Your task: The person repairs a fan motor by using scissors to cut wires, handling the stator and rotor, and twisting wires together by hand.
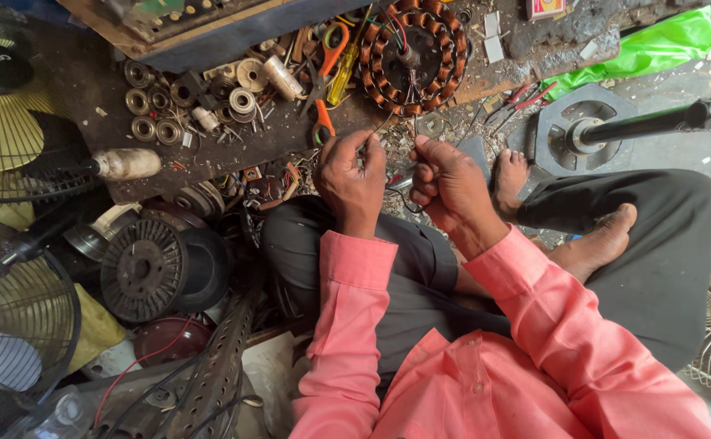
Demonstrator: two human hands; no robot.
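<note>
A cluttered floor-level workshop in daylight: a dark, scarred wooden workboard (209, 154) runs along the top edge, wire fan guards (6, 122) crowd the left edge, and a green plastic sheet (656, 49) lies at the top right corner.

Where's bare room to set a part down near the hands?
Little. A bare dark strip of board lies between the yellow fan guard and the bearings. Grey floor right of the fan base is open. Around the copper winding and both hands, it's crowded.
</note>
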